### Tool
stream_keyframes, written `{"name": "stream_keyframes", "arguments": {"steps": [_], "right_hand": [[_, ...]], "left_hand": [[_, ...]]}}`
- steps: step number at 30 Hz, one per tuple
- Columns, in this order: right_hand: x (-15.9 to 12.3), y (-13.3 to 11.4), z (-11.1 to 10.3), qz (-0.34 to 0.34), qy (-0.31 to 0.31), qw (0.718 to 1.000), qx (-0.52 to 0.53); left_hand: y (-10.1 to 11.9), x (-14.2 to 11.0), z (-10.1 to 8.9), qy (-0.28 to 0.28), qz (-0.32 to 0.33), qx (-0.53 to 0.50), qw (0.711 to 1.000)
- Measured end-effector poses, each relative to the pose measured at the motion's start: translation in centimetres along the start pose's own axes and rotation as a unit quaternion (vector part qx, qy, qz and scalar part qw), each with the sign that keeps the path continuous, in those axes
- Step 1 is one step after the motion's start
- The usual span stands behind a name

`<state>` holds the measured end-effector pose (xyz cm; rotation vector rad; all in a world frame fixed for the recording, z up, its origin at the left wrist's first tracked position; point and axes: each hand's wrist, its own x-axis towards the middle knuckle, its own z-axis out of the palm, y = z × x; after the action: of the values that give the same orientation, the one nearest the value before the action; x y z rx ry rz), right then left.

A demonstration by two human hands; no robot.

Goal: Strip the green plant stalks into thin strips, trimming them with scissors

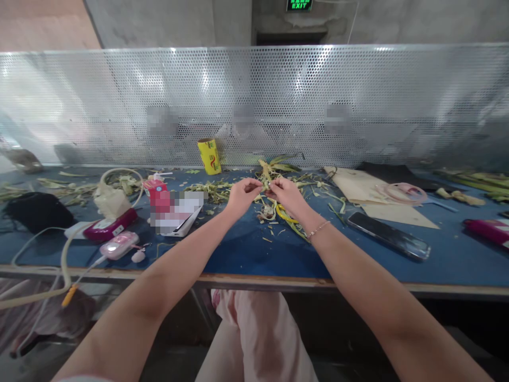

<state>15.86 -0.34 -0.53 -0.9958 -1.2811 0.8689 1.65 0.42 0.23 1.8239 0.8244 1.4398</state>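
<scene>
My left hand [244, 195] and my right hand [287, 195] meet above the middle of the blue table. Their fingertips pinch a small pale-green plant piece [265, 187] between them; its exact kind is too small to make out. Behind the hands lies a yellowish, leafy stalk [270, 168]. Under and beside my right hand are a curled dry scrap [266, 212] and a yellow strip [285, 215]. A heap of green trimmings [214, 192] spreads to the left of my left hand. My right wrist wears a thin bracelet.
A perforated metal screen [278, 95] closes off the table's back. A yellow roll [209, 156] stands before it. Left are a red carton [157, 193], a power bank [119, 245], cables and a black object [37, 212]. Right are brown paper [358, 185] and a phone [389, 235].
</scene>
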Motion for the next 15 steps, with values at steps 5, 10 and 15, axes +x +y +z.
{"name": "stream_keyframes", "arguments": {"steps": [5, 10, 15], "right_hand": [[-0.19, -0.42, -0.07, 0.006, 0.004, 1.0, 0.021], [-0.37, -0.72, -0.13, 0.006, 0.002, 0.999, 0.031], [-0.37, -0.76, -0.15, 0.005, 0.0, 0.999, 0.033]], "left_hand": [[0.31, -0.21, 0.04, 0.005, 0.004, 0.008, 1.0], [0.24, -0.22, 0.0, 0.011, 0.002, 0.005, 1.0], [-0.53, 0.02, -0.06, 0.005, 0.012, 0.009, 1.0]]}}
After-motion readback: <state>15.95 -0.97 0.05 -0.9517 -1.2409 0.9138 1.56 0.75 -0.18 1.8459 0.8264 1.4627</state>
